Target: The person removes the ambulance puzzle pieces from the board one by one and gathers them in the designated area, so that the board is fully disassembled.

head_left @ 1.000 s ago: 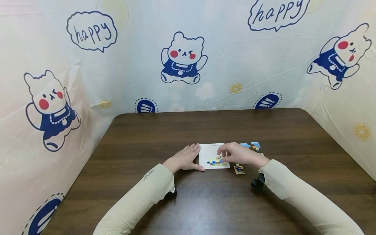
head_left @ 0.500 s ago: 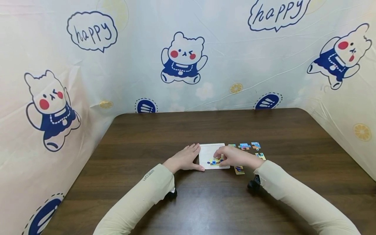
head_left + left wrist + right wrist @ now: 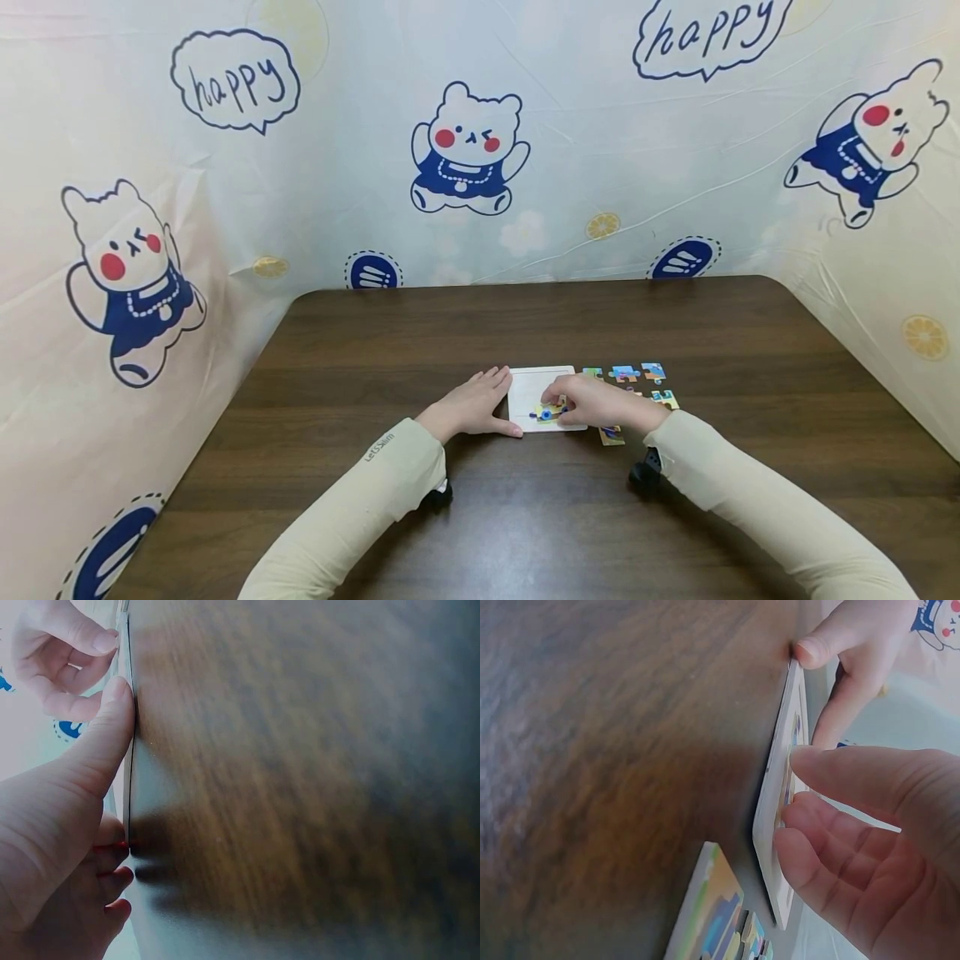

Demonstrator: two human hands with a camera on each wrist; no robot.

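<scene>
A shallow white puzzle tray lies on the dark wooden table, with a few joined puzzle pieces showing a blue wheel at its near edge. My left hand rests against the tray's left side, fingers extended and thumb at the near left corner. Curled over the tray's right part, my right hand has its thumb and fingertips at a puzzle piece among those laid in. That piece is mostly hidden by the fingers. In the right wrist view the thumb touches the pieces low in the tray.
Several loose puzzle pieces lie right of the tray, some partly under the right hand and wrist. One loose piece sits near the tray's near right corner. A cloth printed with cartoon bears hangs behind the table.
My right hand has moved slightly left and down onto the pieces in the tray, covering the right wheel and uncovering loose pieces behind it. The left hand and tray stay put.
</scene>
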